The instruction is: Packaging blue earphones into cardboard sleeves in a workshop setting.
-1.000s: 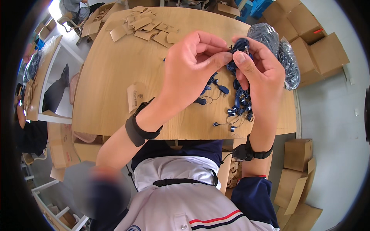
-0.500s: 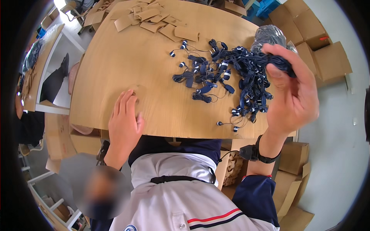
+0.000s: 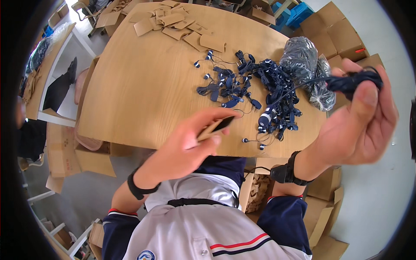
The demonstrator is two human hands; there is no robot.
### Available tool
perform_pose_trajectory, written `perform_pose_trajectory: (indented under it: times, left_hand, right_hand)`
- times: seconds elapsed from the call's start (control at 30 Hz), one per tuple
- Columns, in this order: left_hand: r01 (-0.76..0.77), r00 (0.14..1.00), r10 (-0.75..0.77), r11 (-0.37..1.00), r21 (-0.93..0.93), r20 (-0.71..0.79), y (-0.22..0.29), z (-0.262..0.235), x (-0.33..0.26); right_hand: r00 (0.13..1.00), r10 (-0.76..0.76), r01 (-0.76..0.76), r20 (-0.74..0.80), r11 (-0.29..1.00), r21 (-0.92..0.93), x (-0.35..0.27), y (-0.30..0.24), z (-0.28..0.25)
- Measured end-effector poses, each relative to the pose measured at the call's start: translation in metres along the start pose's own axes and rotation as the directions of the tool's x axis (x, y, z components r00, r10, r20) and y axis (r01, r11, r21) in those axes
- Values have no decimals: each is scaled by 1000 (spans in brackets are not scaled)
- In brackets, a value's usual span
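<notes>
My right hand (image 3: 362,115) is raised past the table's right edge, fingers closed on a coiled bundle of dark blue earphones (image 3: 355,81). From the bundle a cord runs left, with a blue and white earbud (image 3: 266,118) at its end above the table. My left hand (image 3: 186,141) pinches a small brown cardboard sleeve (image 3: 209,129) over the near part of the table; its mouth shows dark. Between the hands lies a tangled pile of earphones (image 3: 277,80), with several looser bundles (image 3: 227,82) to its left.
Flat brown cardboard sleeves (image 3: 175,21) lie scattered at the far side of the wooden table (image 3: 130,86). Clear plastic bags (image 3: 299,58) of dark items stand at its right edge. Open cardboard boxes (image 3: 342,32) stack up behind, and a box of brown paper pieces (image 3: 259,190) sits below.
My right hand has moved right and pulled the earphones away from the pile. My left hand, resting on the table before, has risen rightward and now holds a cardboard sleeve.
</notes>
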State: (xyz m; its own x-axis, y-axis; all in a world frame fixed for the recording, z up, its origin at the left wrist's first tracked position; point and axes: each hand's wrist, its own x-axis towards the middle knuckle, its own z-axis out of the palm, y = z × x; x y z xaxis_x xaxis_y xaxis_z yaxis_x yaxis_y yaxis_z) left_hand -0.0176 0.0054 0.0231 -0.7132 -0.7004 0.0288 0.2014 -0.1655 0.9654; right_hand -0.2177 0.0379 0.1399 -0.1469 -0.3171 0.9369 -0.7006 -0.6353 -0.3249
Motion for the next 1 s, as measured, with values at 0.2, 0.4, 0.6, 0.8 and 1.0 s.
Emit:
perform_pose_trajectory:
  times: [0.2, 0.4, 0.6, 0.8, 1.0]
  left_hand:
    - [-160, 984, 171, 974, 160, -57, -13, 30, 26]
    - [-165, 982, 180, 966, 200, -57, -4, 30, 25]
    - [-256, 966, 239, 930, 265, 94, -9, 23, 19]
    - [-257, 964, 241, 953, 163, 112, -4, 19, 13]
    - [-272, 959, 277, 959, -76, 61, -5, 20, 5]
  right_hand:
    - [995, -96, 91, -7, 960, -263, -4, -24, -10]
    - [972, -164, 192, 169, 967, -165, -15, -28, -15]
    - [973, -96, 93, 209, 995, 24, -19, -32, -3]
    - [880, 63, -127, 472, 986, 105, -33, -45, -5]
    - [839, 62, -227, 541, 942, 246, -59, -12, 4]
